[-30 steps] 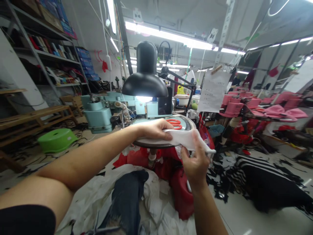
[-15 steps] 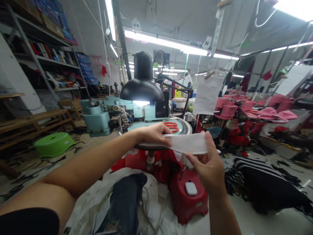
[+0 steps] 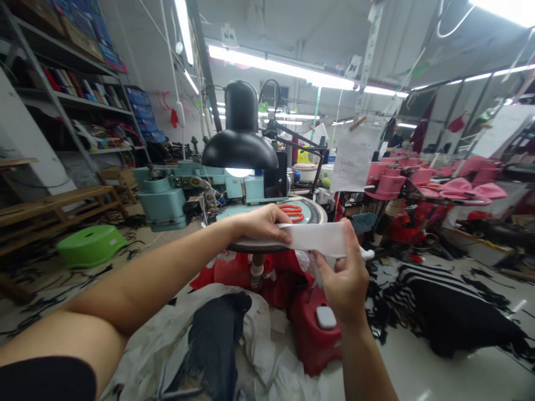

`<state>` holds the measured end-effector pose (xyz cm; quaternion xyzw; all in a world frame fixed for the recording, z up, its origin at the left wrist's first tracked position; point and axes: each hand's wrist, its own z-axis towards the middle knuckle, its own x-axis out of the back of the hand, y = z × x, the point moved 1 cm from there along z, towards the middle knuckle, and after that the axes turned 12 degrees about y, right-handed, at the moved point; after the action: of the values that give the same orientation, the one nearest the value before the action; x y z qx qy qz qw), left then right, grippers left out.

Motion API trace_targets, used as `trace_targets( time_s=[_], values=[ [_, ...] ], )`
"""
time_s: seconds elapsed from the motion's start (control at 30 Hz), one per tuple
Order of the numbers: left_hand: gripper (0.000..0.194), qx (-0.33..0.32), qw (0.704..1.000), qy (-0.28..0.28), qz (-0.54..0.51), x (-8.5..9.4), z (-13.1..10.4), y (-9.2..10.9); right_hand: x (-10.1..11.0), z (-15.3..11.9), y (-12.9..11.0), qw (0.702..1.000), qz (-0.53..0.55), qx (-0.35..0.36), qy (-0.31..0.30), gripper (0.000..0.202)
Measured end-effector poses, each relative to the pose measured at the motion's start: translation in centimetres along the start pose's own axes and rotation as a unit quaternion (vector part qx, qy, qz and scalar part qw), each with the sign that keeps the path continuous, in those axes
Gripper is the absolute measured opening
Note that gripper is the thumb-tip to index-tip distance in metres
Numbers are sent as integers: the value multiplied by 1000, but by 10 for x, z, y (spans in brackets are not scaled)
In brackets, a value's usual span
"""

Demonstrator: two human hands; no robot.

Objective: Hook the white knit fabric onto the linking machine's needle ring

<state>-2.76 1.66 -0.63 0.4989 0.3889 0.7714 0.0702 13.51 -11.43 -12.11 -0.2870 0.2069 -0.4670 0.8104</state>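
A white strip of fabric is stretched level between both hands at the near edge of a round machine table. My left hand pinches its left end between thumb and fingers. At the right end, my right hand grips the strip, thumb below and fingers up behind it. Red-handled scissors lie on the table just beyond my left hand. A black lamp hangs lit over the light-blue machine.
Below the table stands a red stool with a small white case on it. White cloth and dark cloth lie below. A green stool is at left, striped black fabric at right.
My right hand has moved a little left, towards my left hand, and the strip's visible span between them is slightly shorter. The view has shifted slightly.
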Motion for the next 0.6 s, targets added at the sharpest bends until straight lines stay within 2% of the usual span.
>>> trace_targets(
  time_s=[0.17,0.27,0.37,0.47,0.6],
  values=[
    [25,-3,1000,-8,8,2,7,4,-16,4,6,999,30,44,12,65],
    [21,-4,999,-30,17,4,15,7,-29,10,9,996,50,55,-50,72],
    [28,2,999,-28,31,1,19,5,-32,19,13,988,118,9,-96,86],
    [31,-2,999,0,40,-6,18,-1,-24,25,18,975,200,-61,-80,83],
    [31,-12,999,10,35,-11,17,-5,-9,25,26,971,209,-109,-43,90]
  ],
)
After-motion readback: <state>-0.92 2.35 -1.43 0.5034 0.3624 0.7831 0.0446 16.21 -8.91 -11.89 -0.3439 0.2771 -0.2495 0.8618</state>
